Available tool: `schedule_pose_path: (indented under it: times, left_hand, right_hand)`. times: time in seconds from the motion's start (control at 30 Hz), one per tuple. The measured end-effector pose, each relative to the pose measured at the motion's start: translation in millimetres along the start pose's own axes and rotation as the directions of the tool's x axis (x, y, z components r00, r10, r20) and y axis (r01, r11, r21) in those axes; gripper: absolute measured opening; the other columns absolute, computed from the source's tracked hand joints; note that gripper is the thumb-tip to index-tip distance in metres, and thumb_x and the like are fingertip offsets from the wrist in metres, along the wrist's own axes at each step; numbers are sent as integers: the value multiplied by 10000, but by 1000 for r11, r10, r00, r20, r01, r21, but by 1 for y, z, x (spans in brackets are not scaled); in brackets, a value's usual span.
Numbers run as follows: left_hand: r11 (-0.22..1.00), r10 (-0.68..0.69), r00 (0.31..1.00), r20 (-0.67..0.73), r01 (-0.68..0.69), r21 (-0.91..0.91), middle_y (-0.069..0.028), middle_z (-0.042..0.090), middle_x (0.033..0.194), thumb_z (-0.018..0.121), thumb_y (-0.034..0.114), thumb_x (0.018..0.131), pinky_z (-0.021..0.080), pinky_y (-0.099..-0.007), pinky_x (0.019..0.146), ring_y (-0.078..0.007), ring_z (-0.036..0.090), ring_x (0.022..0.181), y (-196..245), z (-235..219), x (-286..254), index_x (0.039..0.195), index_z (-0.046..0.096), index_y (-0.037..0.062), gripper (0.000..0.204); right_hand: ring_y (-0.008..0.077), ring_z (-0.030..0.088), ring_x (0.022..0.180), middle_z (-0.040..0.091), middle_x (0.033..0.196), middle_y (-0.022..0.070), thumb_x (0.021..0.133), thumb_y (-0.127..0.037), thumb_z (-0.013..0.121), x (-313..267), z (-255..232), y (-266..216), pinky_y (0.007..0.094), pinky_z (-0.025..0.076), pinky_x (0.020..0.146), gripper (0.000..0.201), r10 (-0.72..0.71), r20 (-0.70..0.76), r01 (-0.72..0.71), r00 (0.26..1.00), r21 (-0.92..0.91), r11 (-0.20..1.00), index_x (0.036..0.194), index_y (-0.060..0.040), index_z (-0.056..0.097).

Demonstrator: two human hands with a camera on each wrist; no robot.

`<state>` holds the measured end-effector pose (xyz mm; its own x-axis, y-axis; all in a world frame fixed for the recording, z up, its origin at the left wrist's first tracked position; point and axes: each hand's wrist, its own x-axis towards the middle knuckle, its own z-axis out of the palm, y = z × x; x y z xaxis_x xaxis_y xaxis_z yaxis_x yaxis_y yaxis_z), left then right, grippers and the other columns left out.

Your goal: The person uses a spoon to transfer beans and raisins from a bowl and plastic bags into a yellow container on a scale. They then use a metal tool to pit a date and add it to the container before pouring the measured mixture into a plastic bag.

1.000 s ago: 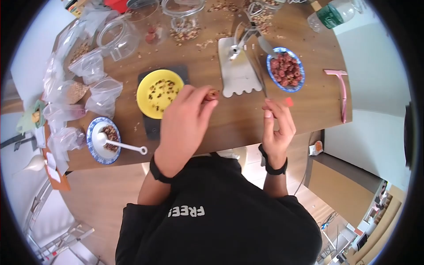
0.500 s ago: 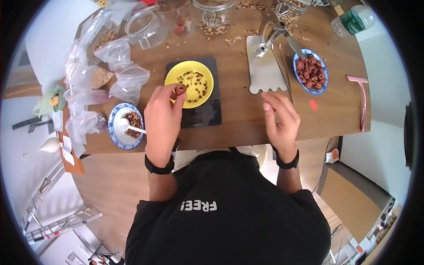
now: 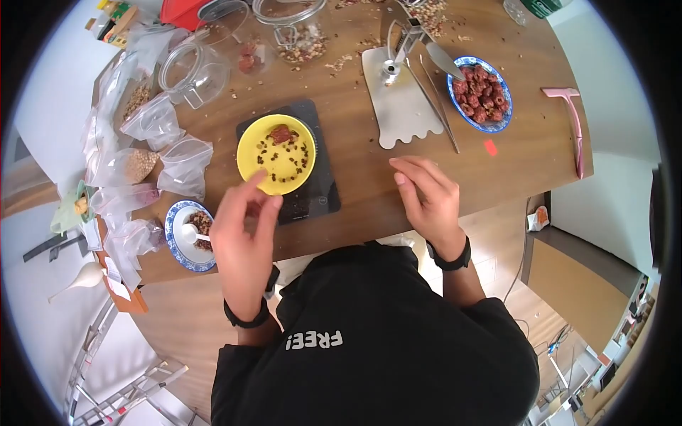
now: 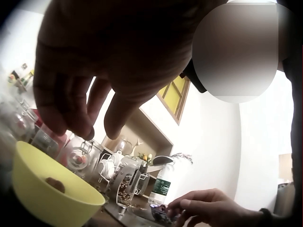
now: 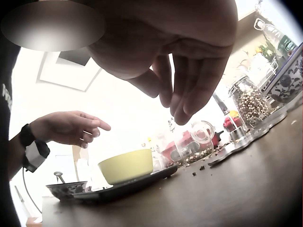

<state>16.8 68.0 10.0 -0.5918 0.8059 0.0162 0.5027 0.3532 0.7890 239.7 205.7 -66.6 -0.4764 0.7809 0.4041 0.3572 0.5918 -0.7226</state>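
A dark red dried jujube (image 3: 281,133) lies in the yellow bowl (image 4: 57,203) among small dark bits. That bowl stands on a black kitchen scale (image 3: 325,186). My left hand (image 3: 245,245) hovers at the near left of the bowl, fingers loosely bent, thumb and forefinger apart with nothing between them. My right hand (image 3: 432,202) is raised near the table's front edge, relaxed and holding nothing. Beyond it sits a metal pitting tool (image 3: 401,117) with a scalloped base plate and a lever. A blue-rimmed bowl (image 3: 509,106) of jujubes stands to its right.
At left are zip bags (image 3: 186,167) and a blue-and-white bowl (image 3: 181,257) with chopped bits and a white spoon (image 3: 190,234). Glass jars (image 3: 195,74) stand at the back. Long thin metal tweezers (image 3: 447,128) lie beside the plate, a pink razor-shaped tool (image 3: 577,135) at far right.
My left hand carried a jujube from beside the bowl to over it, then released it inside and drew back toward me. The right hand stayed near the table's front edge. The head view shifted.
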Motion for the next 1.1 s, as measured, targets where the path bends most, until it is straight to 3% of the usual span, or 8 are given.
schedule_pose_path:
  times: [0.07, 0.2, 0.33, 0.37, 0.5, 0.77, 0.9, 1.1]
  left_hand:
    - [998, 30, 998, 49, -28, -61, -92, 653, 822, 722, -5, 874, 479, -282, 664, -169, 606, 696, 7, -11, -12, 1004, 704, -31, 134]
    - [981, 104, 993, 60, -92, -171, -86, 644, 743, 728, 13, 866, 461, -274, 634, -173, 598, 669, -5, -31, -36, 874, 694, -30, 55]
    - [927, 163, 986, 43, -138, -350, -76, 618, 681, 722, 97, 890, 415, -280, 570, -179, 561, 608, -17, -62, -58, 787, 676, -18, 161]
    - [912, 170, 984, -49, -176, -371, -76, 609, 670, 686, 149, 934, 377, -285, 540, -157, 528, 582, -20, -66, -62, 741, 656, -17, 256]
    - [904, 91, 965, -245, -184, -385, -74, 596, 671, 613, 162, 994, 356, -274, 540, -104, 496, 596, -38, -89, -71, 730, 597, -22, 322]
    - [941, -2, 953, -302, -101, -324, -6, 537, 621, 596, 171, 1016, 329, -254, 524, -67, 441, 564, -70, -124, -82, 710, 567, 4, 350]
    - [942, -49, 924, -379, -83, -324, -4, 520, 611, 580, 178, 1029, 316, -246, 520, -63, 421, 552, -85, -144, -79, 707, 563, 4, 366]
    - [880, -180, 901, -394, -31, -473, 74, 467, 625, 553, 154, 1049, 277, -205, 524, -7, 364, 567, -125, -173, -73, 937, 660, -4, 221]
  right_hand:
    - [213, 684, 685, 729, 976, 70, 878, -42, 707, 3, 2, -2, 297, 538, 593, 143, -3, 8, 3, 1000, 9, 1000, 1016, -54, 742]
    - [214, 694, 701, 732, 945, 85, 881, -36, 705, 9, 10, -4, 292, 543, 606, 134, -31, 48, 30, 998, 30, 999, 1010, -45, 743]
    - [222, 710, 729, 732, 909, 107, 885, -11, 694, 14, 21, -15, 294, 551, 627, 128, -69, 124, 56, 990, 108, 993, 1004, -22, 738]
    - [227, 714, 739, 731, 896, 117, 887, 1, 688, 14, 23, -17, 296, 553, 635, 129, -77, 130, 61, 988, 122, 991, 1007, -11, 734]
    - [238, 720, 753, 729, 863, 130, 895, 28, 668, 19, 30, -28, 303, 554, 649, 138, -123, 171, 102, 978, 130, 986, 1020, 18, 725]
    - [241, 705, 691, 733, 834, 146, 900, 13, 672, 23, 36, -46, 311, 537, 640, 106, -99, 192, 84, 976, 84, 993, 992, 29, 723]
    - [242, 662, 622, 703, 765, 128, 899, 3, 671, 31, 46, -60, 317, 493, 569, 56, -226, 203, 227, 953, 20, 974, 930, 28, 710]
    - [233, 584, 540, 645, 684, 116, 871, -28, 702, 67, 43, -103, 321, 427, 513, 60, -331, 355, 341, 874, 35, 939, 885, 30, 690]
